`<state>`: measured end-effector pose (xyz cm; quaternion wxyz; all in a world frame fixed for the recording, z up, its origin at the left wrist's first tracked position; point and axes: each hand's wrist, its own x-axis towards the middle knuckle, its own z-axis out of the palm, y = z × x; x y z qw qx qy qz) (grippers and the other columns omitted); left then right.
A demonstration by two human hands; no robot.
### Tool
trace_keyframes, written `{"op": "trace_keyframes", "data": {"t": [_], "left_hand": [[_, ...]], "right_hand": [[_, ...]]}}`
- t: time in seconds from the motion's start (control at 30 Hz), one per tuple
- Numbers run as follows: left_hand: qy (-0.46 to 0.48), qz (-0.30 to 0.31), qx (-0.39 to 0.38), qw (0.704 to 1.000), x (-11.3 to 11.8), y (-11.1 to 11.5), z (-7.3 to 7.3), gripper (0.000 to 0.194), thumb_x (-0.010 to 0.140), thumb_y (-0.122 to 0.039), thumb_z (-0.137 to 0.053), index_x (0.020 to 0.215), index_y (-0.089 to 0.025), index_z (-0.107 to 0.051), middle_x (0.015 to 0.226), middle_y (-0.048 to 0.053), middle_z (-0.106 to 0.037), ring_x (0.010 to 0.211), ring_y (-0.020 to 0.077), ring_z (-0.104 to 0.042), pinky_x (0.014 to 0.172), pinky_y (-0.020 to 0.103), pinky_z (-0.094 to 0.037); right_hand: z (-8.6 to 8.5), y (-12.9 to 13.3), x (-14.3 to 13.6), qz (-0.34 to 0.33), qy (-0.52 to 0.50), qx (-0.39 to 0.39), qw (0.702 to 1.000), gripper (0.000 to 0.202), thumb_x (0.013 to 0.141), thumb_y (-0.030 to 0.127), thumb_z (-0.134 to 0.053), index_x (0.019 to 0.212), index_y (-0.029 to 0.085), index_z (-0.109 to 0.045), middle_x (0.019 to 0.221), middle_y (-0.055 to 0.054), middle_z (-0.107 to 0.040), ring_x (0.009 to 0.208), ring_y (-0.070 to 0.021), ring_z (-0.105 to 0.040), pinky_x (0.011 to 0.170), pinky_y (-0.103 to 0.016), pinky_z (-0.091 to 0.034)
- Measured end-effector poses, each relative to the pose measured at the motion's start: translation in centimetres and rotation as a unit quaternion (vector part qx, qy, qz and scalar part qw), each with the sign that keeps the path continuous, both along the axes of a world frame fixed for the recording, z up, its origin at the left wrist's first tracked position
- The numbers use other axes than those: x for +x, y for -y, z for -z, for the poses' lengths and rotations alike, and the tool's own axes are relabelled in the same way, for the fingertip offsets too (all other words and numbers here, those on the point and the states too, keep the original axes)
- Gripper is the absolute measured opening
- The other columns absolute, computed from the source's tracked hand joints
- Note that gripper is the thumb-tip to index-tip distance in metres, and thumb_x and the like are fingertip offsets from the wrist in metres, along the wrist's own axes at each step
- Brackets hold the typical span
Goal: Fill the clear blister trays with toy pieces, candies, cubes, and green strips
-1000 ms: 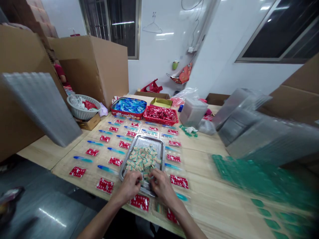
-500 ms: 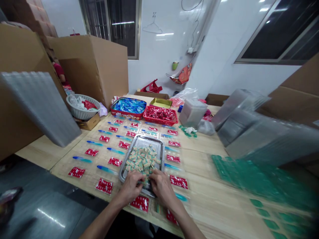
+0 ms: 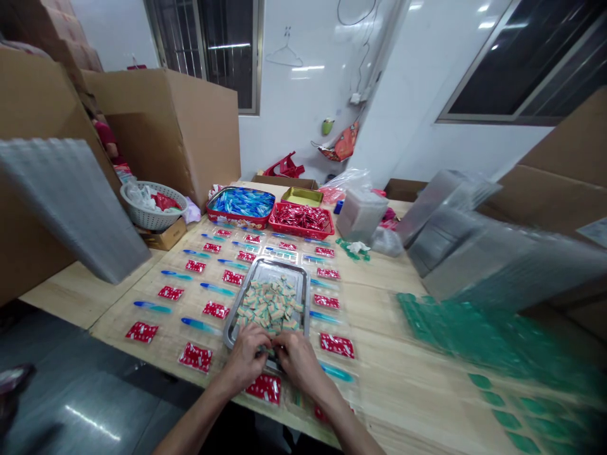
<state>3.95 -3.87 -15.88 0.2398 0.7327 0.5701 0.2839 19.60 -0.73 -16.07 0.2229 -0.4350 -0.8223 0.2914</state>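
A metal tray (image 3: 307,296) holds a heap of small striped pieces (image 3: 269,302), tan with green-blue edges. Over its near end, my left hand (image 3: 247,352) and my right hand (image 3: 294,357) meet with thumbs and fingers pinched together. Whatever lies between the fingertips is hidden or too small to name. Around the tray lie rows of clear plastic blisters, many holding a blue pen-like stick (image 3: 198,325) and a red dotted packet (image 3: 195,357). One red packet (image 3: 264,388) shows just below my left hand, and another is partly covered by my right forearm.
Behind the rows stand a tin of blue sticks (image 3: 243,202) and a red basket of packets (image 3: 303,218). Stacked clear plastic trays (image 3: 497,259) and green pieces (image 3: 455,328) are on the right. A white basket (image 3: 154,218) and cardboard boxes (image 3: 208,133) are left.
My hands have drawn together at the near end of the tray, the right moving in toward the left. The whole view has shifted slightly.
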Motion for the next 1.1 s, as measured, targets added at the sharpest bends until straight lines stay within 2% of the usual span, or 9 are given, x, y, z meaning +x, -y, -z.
{"op": "trace_keyframes", "data": {"t": [0.1,0.3,0.47,0.63,0.77,0.87,0.97,1.03,1.1], "left_hand": [[-0.011,0.002,-0.018,1.000,0.1,0.0,-0.2,0.024,0.064,-0.002,-0.051,0.074,-0.021,-0.064,0.085,0.002,-0.069,0.095,0.0205,-0.056,0.105,0.045,-0.024],[-0.023,-0.015,-0.035,0.999,0.3,-0.1,-0.9,0.022,0.065,-0.005,-0.051,0.079,-0.020,-0.060,0.088,0.003,-0.065,0.095,0.0212,-0.055,0.102,0.043,-0.029],[-0.014,-0.029,-0.032,0.999,0.5,-0.1,-0.7,0.023,0.064,-0.007,-0.050,0.081,-0.021,-0.056,0.087,0.003,-0.064,0.089,0.0202,-0.058,0.105,0.045,-0.028],[0.010,-0.059,-0.034,0.998,0.7,-0.3,0.0,0.031,0.061,-0.009,-0.049,0.088,-0.021,-0.057,0.091,0.005,-0.066,0.090,0.0234,-0.060,0.095,0.045,-0.040],[0.010,-0.045,-0.023,0.999,0.5,-1.1,0.5,0.029,0.058,-0.010,-0.049,0.083,-0.020,-0.058,0.082,0.004,-0.066,0.082,0.0226,-0.062,0.084,0.040,-0.047],[0.028,-0.024,-0.010,0.999,0.4,-1.8,0.7,0.024,0.057,-0.010,-0.050,0.077,-0.019,-0.058,0.074,0.002,-0.067,0.073,0.0198,-0.063,0.071,0.031,-0.050],[0.031,0.000,0.007,0.999,0.0,-2.6,0.6,0.029,0.059,-0.011,-0.055,0.086,-0.020,-0.061,0.079,0.002,-0.070,0.075,0.0189,-0.065,0.070,0.027,-0.052],[0.024,0.002,0.020,1.000,-0.3,-3.2,0.1,0.034,0.064,-0.017,-0.060,0.098,-0.021,-0.062,0.088,0.003,-0.071,0.081,0.0185,-0.066,0.074,0.026,-0.053],[0.019,0.000,0.027,0.999,-0.7,-3.7,-0.3,0.031,0.069,-0.025,-0.063,0.100,-0.022,-0.062,0.088,0.003,-0.071,0.080,0.0171,-0.066,0.073,0.023,-0.053]], "right_hand": [[-0.1,0.0,0.4,-0.025,0.009,-0.014,1.000,0.034,0.072,0.005,-0.043,0.081,0.020,-0.072,0.082,-0.005,-0.071,0.081,-0.0196,-0.063,0.074,-0.028,-0.040],[-0.5,-0.1,1.0,-0.061,-0.003,-0.017,0.998,0.031,0.067,0.008,-0.052,0.089,0.020,-0.070,0.089,-0.005,-0.069,0.088,-0.0210,-0.061,0.080,-0.030,-0.039],[-0.3,0.2,0.8,-0.017,-0.028,0.028,0.999,0.030,0.069,0.005,-0.053,0.092,0.020,-0.066,0.093,-0.005,-0.068,0.095,-0.0210,-0.059,0.084,-0.030,-0.038],[0.2,0.1,0.4,-0.050,0.015,0.105,0.993,0.031,0.071,0.005,-0.050,0.093,0.020,-0.065,0.087,-0.005,-0.068,0.086,-0.0198,-0.059,0.080,-0.030,-0.039],[0.4,-0.3,0.3,-0.059,0.053,0.126,0.989,0.028,0.068,0.008,-0.052,0.091,0.017,-0.065,0.086,-0.008,-0.068,0.084,-0.0211,-0.059,0.077,-0.031,-0.040],[0.1,-0.8,0.6,-0.064,0.038,0.091,0.993,0.022,0.063,0.010,-0.055,0.081,0.017,-0.065,0.083,-0.007,-0.068,0.080,-0.0206,-0.059,0.073,-0.029,-0.041],[-0.7,-2.4,1.8,-0.056,-0.045,0.009,0.997,0.017,0.060,0.010,-0.055,0.073,0.017,-0.065,0.074,-0.003,-0.066,0.070,-0.0160,-0.058,0.064,-0.024,-0.040],[-1.2,-4.9,3.3,-0.049,-0.116,-0.060,0.990,0.016,0.059,0.010,-0.054,0.070,0.017,-0.064,0.066,0.001,-0.063,0.062,-0.0120,-0.054,0.057,-0.020,-0.037],[-1.6,-8.6,5.2,-0.022,-0.180,-0.114,0.977,0.014,0.058,0.011,-0.054,0.068,0.016,-0.063,0.061,0.004,-0.059,0.057,-0.0097,-0.050,0.054,-0.019,-0.037]]}}
